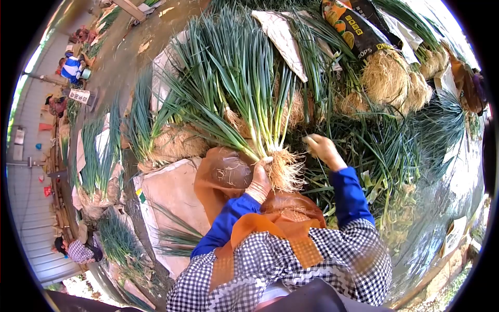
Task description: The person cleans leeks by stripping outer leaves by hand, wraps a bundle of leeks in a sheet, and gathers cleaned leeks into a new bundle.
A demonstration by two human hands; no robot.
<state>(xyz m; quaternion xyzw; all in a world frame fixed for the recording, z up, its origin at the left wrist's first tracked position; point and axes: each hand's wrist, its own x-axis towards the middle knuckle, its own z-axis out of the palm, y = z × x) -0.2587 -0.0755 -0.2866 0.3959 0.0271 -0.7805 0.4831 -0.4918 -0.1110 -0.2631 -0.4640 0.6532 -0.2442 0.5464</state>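
Note:
My left hand (261,179) is closed round the lower stalks of a fanned bunch of green onions (249,99), just above its pale stringy roots (285,169). The long green leaves spread up and away from me. To the right of the roots, my right hand (323,150) is raised over a heap of loose green leaves (374,151), with its fingers bent and pressed together. Whatever may be between those fingertips is too small to make out. Orange-brown translucent covering (210,182) lies over my knees, below the bunch.
Bundles with thick roots (385,78) lie at the upper right beside a black printed bag (353,26). A pale sheet (171,192) is on the left, with more onion bundles (96,161) beyond it. Several people sit at the far left. Wet plastic (447,192) covers the right side.

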